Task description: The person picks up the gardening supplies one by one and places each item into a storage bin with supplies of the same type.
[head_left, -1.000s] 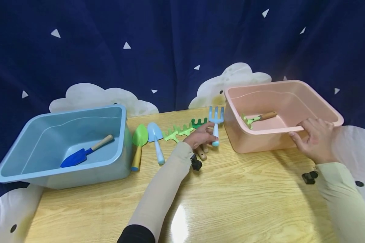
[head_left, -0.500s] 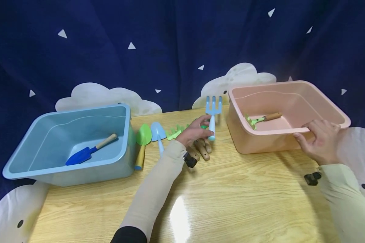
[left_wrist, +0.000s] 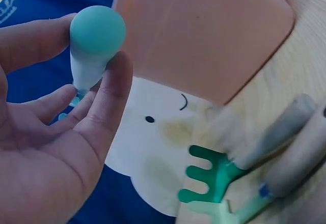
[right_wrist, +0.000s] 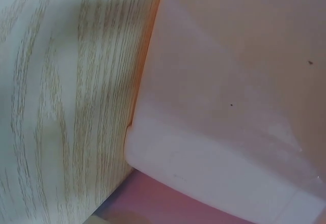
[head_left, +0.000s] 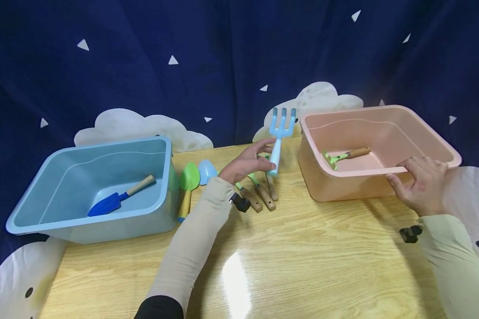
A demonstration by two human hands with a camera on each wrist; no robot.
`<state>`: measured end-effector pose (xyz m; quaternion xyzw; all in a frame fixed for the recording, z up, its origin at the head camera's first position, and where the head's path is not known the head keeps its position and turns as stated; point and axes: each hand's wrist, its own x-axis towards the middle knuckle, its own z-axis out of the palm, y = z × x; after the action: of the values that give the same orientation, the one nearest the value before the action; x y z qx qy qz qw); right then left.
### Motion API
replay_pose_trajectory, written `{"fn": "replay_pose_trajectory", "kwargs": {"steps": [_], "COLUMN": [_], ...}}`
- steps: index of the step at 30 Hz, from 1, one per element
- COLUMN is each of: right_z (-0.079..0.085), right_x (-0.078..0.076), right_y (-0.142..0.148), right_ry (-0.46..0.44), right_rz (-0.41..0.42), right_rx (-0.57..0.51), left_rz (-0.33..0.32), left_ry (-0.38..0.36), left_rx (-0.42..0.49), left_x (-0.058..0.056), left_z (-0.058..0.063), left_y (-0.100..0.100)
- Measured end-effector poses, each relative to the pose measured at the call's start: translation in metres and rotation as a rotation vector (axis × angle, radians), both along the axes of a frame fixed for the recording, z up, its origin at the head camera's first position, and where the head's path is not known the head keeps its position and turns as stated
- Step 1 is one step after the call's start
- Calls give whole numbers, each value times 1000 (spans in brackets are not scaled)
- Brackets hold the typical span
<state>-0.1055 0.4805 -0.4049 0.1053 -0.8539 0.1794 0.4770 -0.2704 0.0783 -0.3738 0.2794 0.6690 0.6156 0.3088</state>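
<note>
My left hand (head_left: 247,163) pinches the pale blue handle of a toy garden fork (head_left: 280,132) between thumb and fingers. The fork is raised off the table with its tines up; its turquoise handle end (left_wrist: 98,30) shows close in the left wrist view. Below that hand lie several green hand rakes (left_wrist: 206,175) with wooden handles (head_left: 269,201), partly hidden. My right hand (head_left: 423,184) grips the front rim of the pink tub (head_left: 355,173), thumb outside. In that tub rests a light green hand rake (head_left: 357,153) with a brown handle.
A blue tub (head_left: 115,226) on the left contains a dark blue trowel (head_left: 107,204). Beside it lie a green trowel (head_left: 189,177) with a yellow handle and a light blue trowel (head_left: 206,171), partly covered by my left arm. A dark blue curtain (head_left: 223,66) hangs behind the table.
My left hand has lifted the garden fork upward from beside the pink tub and drawn back slightly left, uncovering more of the wooden handles. The right hand keeps its grip on the rim.
</note>
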Motion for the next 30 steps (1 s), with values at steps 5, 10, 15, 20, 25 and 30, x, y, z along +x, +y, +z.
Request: {"fn": "replay_pose_trajectory", "kwargs": {"steps": [5, 10, 15, 20, 25, 30], "right_z": [1, 1, 0, 1, 1, 2], "right_x": [-1, -2, -1, 1, 3, 1], "right_y": [0, 1, 3, 3, 3, 2], "right_ry": [-21, -23, -32, -66, -81, -55], "right_rz": [-11, -9, -14, -21, -20, -15], "right_rx": [25, 29, 28, 29, 23, 25], "left_rz": [6, 15, -17, -52, -78, -89], "left_ry": [6, 1, 11, 47, 73, 98], "left_rx": [34, 24, -20, -53, -85, -103], "left_x": [-2, -4, -6, -10, -13, -14], "left_z": [14, 31, 52, 70, 84, 94], "left_y": [-4, 0, 11, 20, 25, 27]}}
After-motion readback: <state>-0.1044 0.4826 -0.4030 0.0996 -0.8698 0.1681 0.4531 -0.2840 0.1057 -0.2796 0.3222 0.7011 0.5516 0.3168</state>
